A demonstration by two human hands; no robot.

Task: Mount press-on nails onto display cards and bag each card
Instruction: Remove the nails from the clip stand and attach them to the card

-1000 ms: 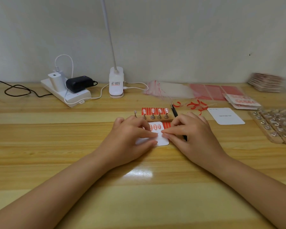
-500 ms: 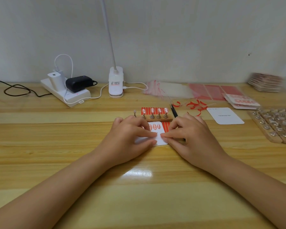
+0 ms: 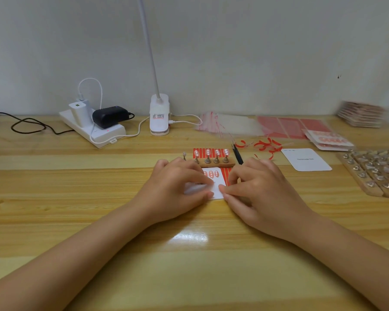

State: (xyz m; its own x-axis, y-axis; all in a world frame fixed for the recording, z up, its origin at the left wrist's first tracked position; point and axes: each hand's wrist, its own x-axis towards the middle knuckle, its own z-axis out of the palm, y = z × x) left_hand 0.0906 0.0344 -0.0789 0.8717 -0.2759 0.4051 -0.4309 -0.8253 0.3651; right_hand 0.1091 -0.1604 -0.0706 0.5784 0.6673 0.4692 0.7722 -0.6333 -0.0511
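— Where is the display card (image 3: 218, 187) found?
— Flat on the table (image 3: 99, 198), pressed under the left hand (image 3: 177, 189).
— And the right hand (image 3: 258, 191)?
— Its edge is pinched, seemingly; the fingertips are blurred.

Even soft light, glare on table (image 3: 190, 236), right edge blurred.
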